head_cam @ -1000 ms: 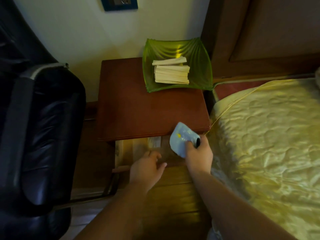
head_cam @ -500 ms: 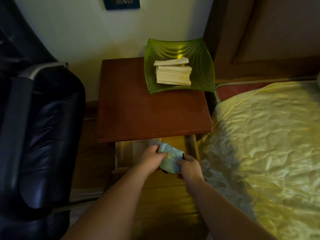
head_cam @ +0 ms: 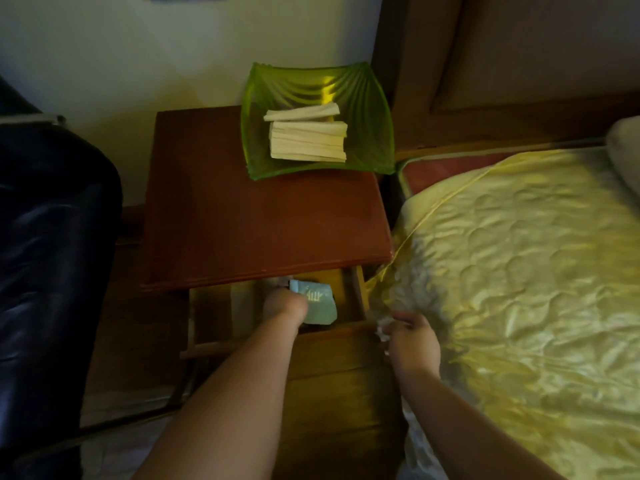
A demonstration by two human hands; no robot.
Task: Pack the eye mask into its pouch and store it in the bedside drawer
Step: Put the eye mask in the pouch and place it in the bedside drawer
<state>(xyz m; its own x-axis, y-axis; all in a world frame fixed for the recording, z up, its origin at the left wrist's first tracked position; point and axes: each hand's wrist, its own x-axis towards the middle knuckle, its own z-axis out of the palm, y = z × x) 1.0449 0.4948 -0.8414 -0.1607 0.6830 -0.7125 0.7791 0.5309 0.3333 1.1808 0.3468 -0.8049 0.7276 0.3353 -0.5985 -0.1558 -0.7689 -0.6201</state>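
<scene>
- Head view: I see the bedside drawer [head_cam: 349,329] pulled out beneath the reddish wooden top of the nightstand [head_cam: 263,216].
- My left hand [head_cam: 284,306] is reaching down into the drawer and rests against the pale blue pouch [head_cam: 320,304], which lies inside the drawer, toward its right side.
- The fingers of that hand are hidden behind the hand and the pouch, so I cannot tell whether they are closed on the pouch or only touching it.
- The eye mask itself is not visible to me; only the pouch shows.
- My right hand [head_cam: 414,344] is outside the drawer, at its front right corner, beside the edge of the bed; its fingers are loosely curled and spread, holding nothing.
- On the back right of the nightstand top sits a green glass dish [head_cam: 367,147] with a stack of folded cream-coloured paper pieces [head_cam: 308,140] in it.
- To the right lies the bed with a shiny yellow quilted cover [head_cam: 519,271], its edge just beside the drawer.
- To the left stands a dark leather chair [head_cam: 52,254], close to the nightstand.
- Something pale lies further back in the drawer beyond the pouch, too dim for me to identify.
</scene>
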